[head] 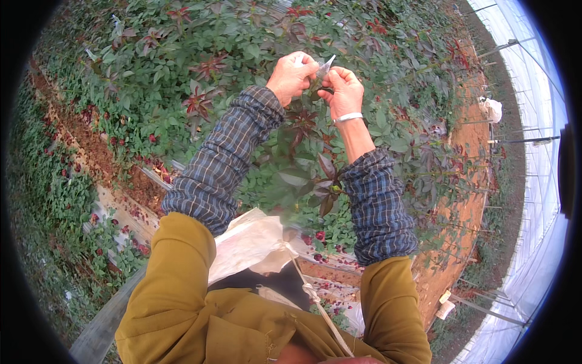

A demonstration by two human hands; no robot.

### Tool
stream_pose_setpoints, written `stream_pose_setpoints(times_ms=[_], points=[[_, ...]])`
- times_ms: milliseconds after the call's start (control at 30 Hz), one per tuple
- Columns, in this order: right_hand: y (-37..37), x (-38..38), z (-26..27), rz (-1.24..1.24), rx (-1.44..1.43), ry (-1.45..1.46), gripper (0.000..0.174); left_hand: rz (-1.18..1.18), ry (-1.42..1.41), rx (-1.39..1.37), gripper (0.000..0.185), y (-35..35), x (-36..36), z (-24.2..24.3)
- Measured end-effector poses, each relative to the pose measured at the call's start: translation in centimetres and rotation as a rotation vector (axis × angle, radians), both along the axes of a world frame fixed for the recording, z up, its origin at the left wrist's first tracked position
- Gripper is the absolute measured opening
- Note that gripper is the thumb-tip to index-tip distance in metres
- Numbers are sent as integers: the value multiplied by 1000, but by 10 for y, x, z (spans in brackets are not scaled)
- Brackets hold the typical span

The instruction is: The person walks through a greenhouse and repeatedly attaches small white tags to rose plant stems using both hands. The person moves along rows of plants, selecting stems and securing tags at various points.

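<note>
My left hand (294, 76) and my right hand (343, 91) are raised close together over the rose bushes (254, 50). Between their fingertips is a small translucent mesh sleeve (325, 67) with a pale pointed end, at the top of a stem; both hands pinch it. Something white also shows between the fingers of my left hand. Whatever the sleeve holds cannot be made out. A white cloth bag (248, 245), open at the top, hangs at my waist on a knotted cord (311, 293).
Leafy rose plants surround my arms, some with dark red shoots (198, 102). Two similar sleeves stand at the upper left. A soil path (466, 191) runs along the right, beside plastic greenhouse sheeting (541, 182). Fallen red blooms lie on the ground, and a white bag (491, 110) is at the right.
</note>
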State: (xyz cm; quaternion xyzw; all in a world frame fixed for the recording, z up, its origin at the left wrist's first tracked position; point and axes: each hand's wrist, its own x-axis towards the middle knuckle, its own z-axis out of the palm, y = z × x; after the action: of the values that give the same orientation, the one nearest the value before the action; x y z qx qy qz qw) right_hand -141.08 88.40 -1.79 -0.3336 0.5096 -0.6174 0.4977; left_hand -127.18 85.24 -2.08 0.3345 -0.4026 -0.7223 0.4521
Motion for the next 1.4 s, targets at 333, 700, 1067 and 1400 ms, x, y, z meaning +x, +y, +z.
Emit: stream_pose_setpoints(times_ms=[333, 700, 1067, 1400], points=[[-1, -2, -4, -44, 0, 126, 10, -6, -89, 4, 12, 3, -6, -2], [1, -5, -4, -38, -64, 279, 15, 86, -53, -75, 13, 7, -14, -10], [8, -2, 6, -83, -7, 544, 29, 91, -170, -382, 15, -1, -19, -39], [5, -18, -7, -165, -40, 1003, 30, 40, -242, -427, 13, -2, -31, -48]])
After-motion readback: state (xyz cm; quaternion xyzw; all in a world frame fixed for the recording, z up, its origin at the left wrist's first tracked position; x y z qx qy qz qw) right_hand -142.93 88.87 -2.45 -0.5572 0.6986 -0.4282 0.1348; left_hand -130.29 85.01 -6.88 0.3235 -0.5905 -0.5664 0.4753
